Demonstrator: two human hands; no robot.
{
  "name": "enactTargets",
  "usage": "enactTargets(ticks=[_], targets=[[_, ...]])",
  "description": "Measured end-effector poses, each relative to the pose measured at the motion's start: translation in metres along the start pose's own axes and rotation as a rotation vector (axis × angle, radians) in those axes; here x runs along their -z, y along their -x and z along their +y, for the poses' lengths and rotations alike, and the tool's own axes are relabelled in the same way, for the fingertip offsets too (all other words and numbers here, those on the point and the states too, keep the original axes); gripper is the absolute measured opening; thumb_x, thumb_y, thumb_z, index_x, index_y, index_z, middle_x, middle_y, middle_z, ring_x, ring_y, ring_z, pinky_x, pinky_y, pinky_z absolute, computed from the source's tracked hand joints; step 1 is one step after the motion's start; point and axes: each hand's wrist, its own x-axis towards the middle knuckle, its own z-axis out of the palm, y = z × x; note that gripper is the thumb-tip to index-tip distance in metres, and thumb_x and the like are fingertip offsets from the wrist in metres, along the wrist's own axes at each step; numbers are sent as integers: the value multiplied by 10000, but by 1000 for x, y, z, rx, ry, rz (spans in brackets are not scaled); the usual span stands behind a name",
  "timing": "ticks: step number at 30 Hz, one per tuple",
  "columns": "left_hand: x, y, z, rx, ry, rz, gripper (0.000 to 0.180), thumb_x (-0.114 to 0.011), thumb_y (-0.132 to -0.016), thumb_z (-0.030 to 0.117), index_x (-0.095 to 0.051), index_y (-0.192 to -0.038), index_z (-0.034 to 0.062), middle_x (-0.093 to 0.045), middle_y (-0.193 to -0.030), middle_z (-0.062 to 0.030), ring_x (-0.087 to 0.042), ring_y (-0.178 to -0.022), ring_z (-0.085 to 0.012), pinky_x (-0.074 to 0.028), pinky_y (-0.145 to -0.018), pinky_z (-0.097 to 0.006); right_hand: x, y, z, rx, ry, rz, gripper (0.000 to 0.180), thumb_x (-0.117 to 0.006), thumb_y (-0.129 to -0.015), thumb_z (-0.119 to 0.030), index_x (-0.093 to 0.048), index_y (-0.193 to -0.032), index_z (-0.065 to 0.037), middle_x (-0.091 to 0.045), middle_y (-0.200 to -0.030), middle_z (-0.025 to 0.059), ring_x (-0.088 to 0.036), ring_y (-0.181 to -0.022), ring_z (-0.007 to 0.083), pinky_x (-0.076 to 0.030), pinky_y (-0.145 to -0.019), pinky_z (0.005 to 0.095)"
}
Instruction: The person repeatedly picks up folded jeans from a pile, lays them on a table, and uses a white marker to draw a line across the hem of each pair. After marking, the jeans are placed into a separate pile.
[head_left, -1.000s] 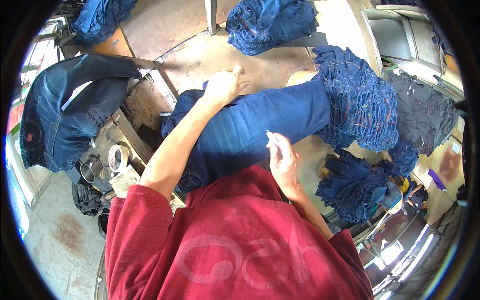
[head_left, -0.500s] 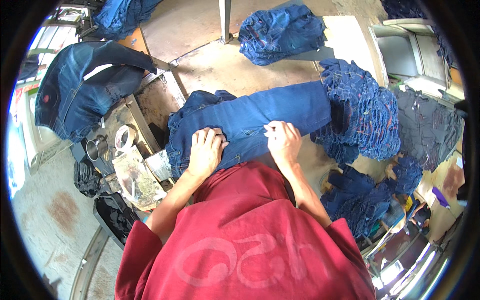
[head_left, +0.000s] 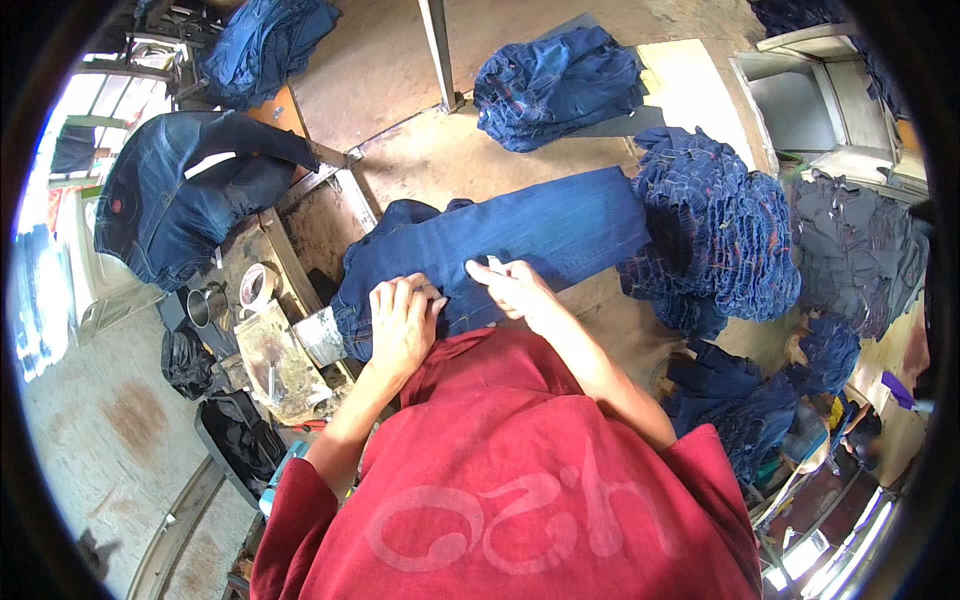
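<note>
Dark blue jeans lie flat across the worn table mid-frame, waist end at the person's edge, so both hands can work it without lifting. Left hand presses down with fingers together, probably pinning the denim. Right hand pinches something small and pale, can't tell what. Stacked jeans sit just right, within reach, and a tape roll at left.
</note>
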Motion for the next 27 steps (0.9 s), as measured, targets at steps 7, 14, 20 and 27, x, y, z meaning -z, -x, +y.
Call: enactTargets(ticks=[7, 14, 20, 27], targets=[[-3, -7, -7, 34, 0, 1, 205, -833, -864, 142, -698, -1003, 74, -664, -1154, -85, -617, -1016, -308, -459, -925, -456, 24, -2, 1, 96, -298, 42, 327, -832, -999, -331, -731, -1148, -57, -435, -664, -140, -315, -486, -6, -233, -440, 216], [-6, -3, -2, 77, 37, -4, 207, -833, -868, 131, -691, -1006, 72, -663, -1142, -81, -615, -993, -298, -455, -877, -444, 16, -16, 11, 315, 184, 21, 307, -843, -972, -385, -831, -1049, -88, -561, -724, -89, -380, -526, 27, -265, -473, 265], [4, -11, 5, 81, 23, 1, 190, -813, -901, 107, -681, -1028, 52, -660, -1141, -102, -625, -946, -319, -486, -838, -418, 30, -12, 21, 247, -83, 94, 220, -820, -996, -282, -829, -1045, -68, -664, -758, -43, -506, -608, 45, -381, -535, 257], [4, -36, 61, 565, 733, -300, 310, -680, -1028, 103, -634, -1295, -48, -718, -1049, -107, -627, -765, -139, -524, -689, -305, 13, 37, 13, 719, 382, 163, 226, -719, -1041, -251, -809, -1083, -48, -796, -917, 145, -758, -804, 234, -575, -719, 375]])
